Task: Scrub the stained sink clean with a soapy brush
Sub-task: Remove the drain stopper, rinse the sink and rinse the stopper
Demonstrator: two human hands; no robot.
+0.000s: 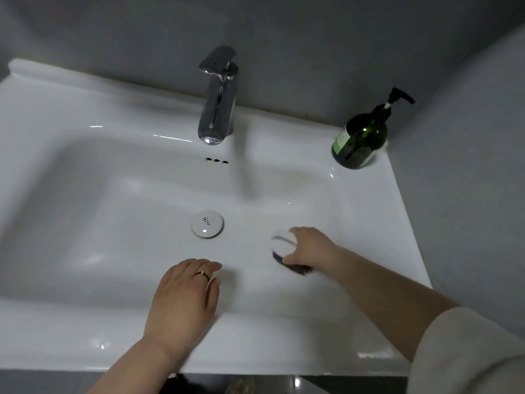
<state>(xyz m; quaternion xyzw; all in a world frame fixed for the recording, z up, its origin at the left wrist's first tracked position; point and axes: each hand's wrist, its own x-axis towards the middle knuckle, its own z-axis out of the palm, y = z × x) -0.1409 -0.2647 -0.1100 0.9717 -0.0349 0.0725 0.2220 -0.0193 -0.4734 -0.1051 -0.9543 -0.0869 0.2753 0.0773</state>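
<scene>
The white ceramic sink (pixel 119 194) fills the view, with a white drain plug (pixel 207 223) in the middle of the basin. My right hand (pixel 308 247) grips a small brush (pixel 284 243) with a white top and dark bristles, held against the basin floor to the right of the plug. The brush is motion-blurred. My left hand (pixel 184 300), wearing a ring, rests palm down on the sink's front rim, its fingers reaching over the inner edge and holding nothing.
A chrome faucet (pixel 217 103) stands at the back centre above three overflow holes (pixel 217 160). A dark green pump soap bottle (pixel 362 137) sits on the back right corner. Grey walls close in behind and on the right.
</scene>
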